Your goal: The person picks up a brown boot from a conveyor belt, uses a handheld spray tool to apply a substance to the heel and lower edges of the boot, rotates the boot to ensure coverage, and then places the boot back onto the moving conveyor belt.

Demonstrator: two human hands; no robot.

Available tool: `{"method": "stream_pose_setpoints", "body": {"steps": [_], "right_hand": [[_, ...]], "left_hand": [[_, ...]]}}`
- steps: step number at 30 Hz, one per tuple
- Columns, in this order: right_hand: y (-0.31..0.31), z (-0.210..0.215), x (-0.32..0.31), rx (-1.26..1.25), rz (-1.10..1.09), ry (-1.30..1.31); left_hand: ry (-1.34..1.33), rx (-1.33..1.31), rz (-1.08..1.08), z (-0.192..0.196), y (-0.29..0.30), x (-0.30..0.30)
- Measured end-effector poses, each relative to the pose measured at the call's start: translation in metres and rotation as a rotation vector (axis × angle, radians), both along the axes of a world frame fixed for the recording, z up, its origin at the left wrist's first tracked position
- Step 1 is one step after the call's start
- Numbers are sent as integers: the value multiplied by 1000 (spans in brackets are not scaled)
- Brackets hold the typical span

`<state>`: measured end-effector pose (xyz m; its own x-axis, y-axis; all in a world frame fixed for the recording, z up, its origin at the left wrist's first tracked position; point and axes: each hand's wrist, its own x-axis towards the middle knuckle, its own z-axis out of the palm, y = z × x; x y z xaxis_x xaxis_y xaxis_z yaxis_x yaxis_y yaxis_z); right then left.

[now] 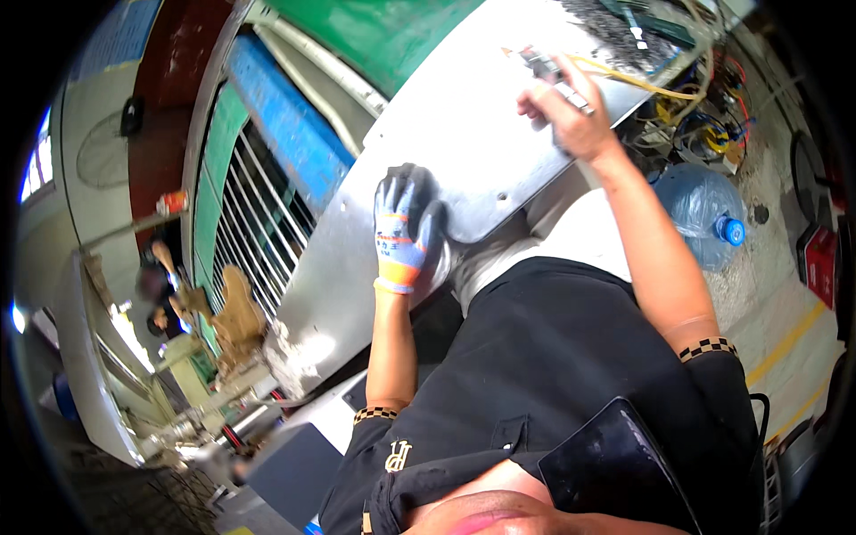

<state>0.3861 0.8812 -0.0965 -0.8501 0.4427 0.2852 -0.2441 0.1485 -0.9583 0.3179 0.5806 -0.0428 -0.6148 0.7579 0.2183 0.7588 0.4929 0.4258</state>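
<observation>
Fingers of the bare right hand (571, 111) pinch a small slim tool (557, 78) whose long axis runs up-left beyond them, over the metal sheet (464, 134); the gloved left hand (403, 223) presses flat, fingers spread, lower-left.

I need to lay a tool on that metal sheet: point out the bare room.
The metal sheet is bare between the gloved left hand and the bare right hand. Crowded: the wire tangle beyond the right hand, near the water bottle.
</observation>
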Motion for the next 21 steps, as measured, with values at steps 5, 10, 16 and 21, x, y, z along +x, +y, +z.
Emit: {"method": "stream_pose_setpoints", "body": {"steps": [5,10,16,21], "right_hand": [[-3,22,-1,-137,6,-45],[-8,29,2,-204,-41,-64],[-21,41,-9,-287,-50,-96],[-17,34,-14,-296,-95,-97]], "left_hand": [[-7,37,609,-27,-110,-10],[96,-11,947,-17,-262,-91],[474,-598,1500,7,-531,-216],[506,-699,1741,59,-667,-261]]}}
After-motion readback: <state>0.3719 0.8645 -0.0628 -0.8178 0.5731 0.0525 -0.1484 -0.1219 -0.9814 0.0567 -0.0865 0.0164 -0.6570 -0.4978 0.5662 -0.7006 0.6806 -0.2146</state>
